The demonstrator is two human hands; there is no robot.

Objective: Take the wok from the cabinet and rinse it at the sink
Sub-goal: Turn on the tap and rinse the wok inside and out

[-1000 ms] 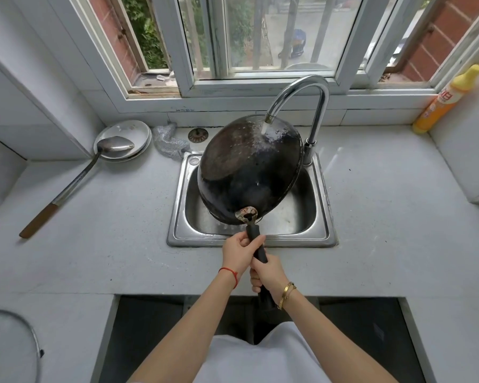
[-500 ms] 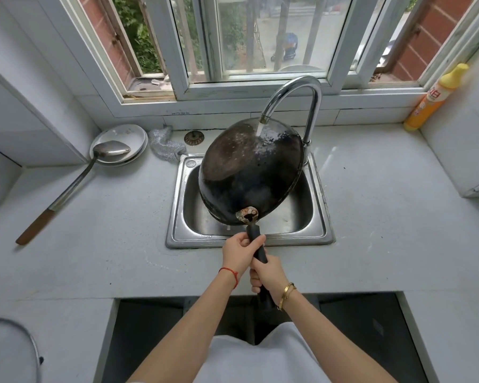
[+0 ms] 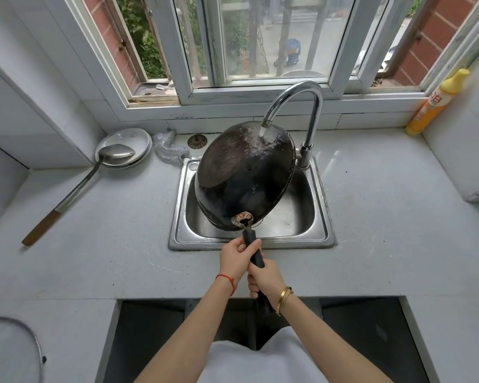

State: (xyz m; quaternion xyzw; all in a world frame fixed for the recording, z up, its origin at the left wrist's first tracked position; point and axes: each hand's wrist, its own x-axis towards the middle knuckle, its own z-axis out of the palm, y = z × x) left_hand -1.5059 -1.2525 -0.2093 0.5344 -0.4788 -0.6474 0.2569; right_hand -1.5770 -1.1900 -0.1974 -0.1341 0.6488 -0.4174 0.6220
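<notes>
A pale grey surface (image 3: 385, 217) runs under a window (image 3: 260, 40), with a steel sink (image 3: 325, 239) set into it. The wok (image 3: 241, 178) hangs tilted, underside up, over the sink beneath the running faucet (image 3: 313, 111). The left hand (image 3: 237, 258) and right hand (image 3: 266, 280) both have their fingers (image 3: 253, 244) clenched around its black handle, left nearer the pan.

Sink (image 3: 179, 233) set into the worktop (image 3: 398, 230) at centre, window (image 3: 260, 51) behind at 12 o'clock. Faucet (image 3: 310, 111) rises at the sink's 1 o'clock corner, spout over the wok (image 3: 233, 183), which is held tilted above the basin. Left hand (image 3: 237, 258) and right hand (image 3: 266, 280) grip the wok handle at 6 o'clock, left ahead of right. Plates (image 3: 138, 136) at 10 o'clock carry a ladle (image 3: 94, 172), its handle running toward 8 o'clock. Scourer (image 3: 168, 147) and strainer (image 3: 197, 141) lie between plates and sink. Bottle (image 3: 434, 103) stands at 2 o'clock. Lid (image 3: 11, 349) at 7 o'clock.
</notes>
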